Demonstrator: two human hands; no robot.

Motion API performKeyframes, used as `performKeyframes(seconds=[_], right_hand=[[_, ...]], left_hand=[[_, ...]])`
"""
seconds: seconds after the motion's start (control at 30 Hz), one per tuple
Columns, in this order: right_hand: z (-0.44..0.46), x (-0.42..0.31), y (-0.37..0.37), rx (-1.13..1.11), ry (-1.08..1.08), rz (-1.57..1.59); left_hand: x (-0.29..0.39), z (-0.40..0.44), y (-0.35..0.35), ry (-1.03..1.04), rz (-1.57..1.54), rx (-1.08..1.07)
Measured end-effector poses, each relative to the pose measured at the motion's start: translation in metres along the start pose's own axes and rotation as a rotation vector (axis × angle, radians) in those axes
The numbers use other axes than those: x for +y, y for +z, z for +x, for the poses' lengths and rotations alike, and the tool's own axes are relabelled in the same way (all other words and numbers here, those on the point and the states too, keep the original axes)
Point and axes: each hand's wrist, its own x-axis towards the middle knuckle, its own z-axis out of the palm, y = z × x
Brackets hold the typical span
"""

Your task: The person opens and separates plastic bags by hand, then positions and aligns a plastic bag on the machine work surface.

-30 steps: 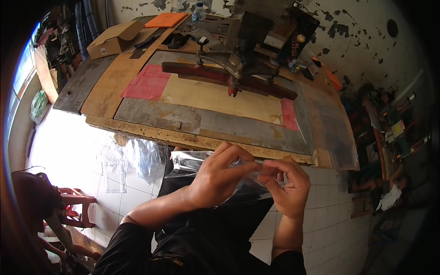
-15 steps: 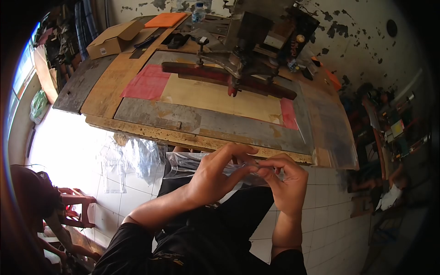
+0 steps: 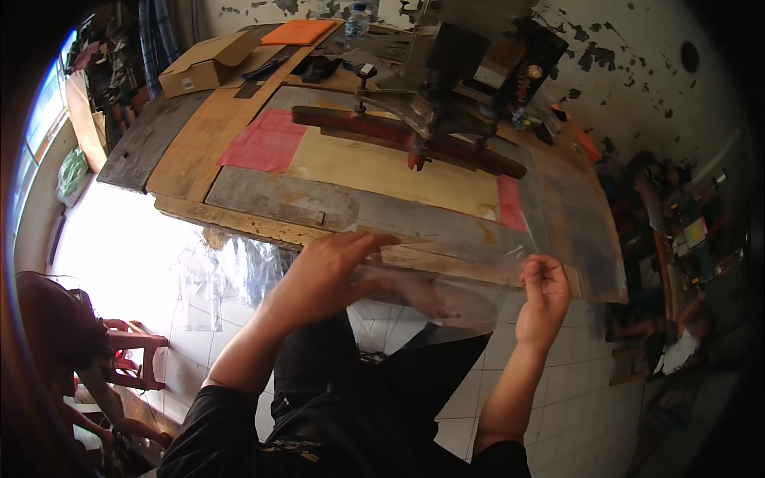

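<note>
A clear plastic sheet [image 3: 466, 307] hangs in front of the table's near edge, partly see-through and glossy. My right hand [image 3: 543, 296] is closed in a pinch on its right side. My left hand [image 3: 323, 275] is at the sheet's left end, fingers stretched forward and thumb apart from them. Whether its fingertips touch the film is hard to see. Beyond both hands, a heating press with a long dark red bar [image 3: 414, 143] stands over a yellow sheet [image 3: 390, 171] with pink pieces [image 3: 259, 142] at its ends.
The worktable [image 3: 263, 221] has a worn wooden front edge. On it are a cardboard box [image 3: 195, 72], an orange stack [image 3: 298, 33] and a water bottle [image 3: 357, 22]. More clear plastic [image 3: 247, 267] hangs below the table. Another person [image 3: 60, 342] is at left, near a red stool [image 3: 135, 350].
My hands have moved apart, right hand to the right and left hand to the left. The bunched plastic is now spread between them. The left fingers have straightened.
</note>
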Motion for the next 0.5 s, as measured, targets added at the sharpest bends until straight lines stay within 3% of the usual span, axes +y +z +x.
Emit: performKeyframes(seconds=[0.17, 0.33, 0.37, 0.5], right_hand=[[0.021, 0.036, -0.002, -0.032, 0.028, 0.056], [0.039, 0.076, -0.002, -0.077, 0.207, -0.176], [0.041, 0.086, -0.003, -0.08, 0.207, -0.174], [0.045, 0.105, -0.003, -0.056, -0.044, -0.582]], left_hand=[[-0.026, 0.017, -0.022, -0.25, -0.049, -0.114], [-0.082, 0.04, -0.016, -0.248, -0.161, -0.112], [-0.093, 0.042, -0.007, -0.226, -0.145, -0.03], [-0.105, 0.045, 0.019, -0.25, 0.038, 0.061]])
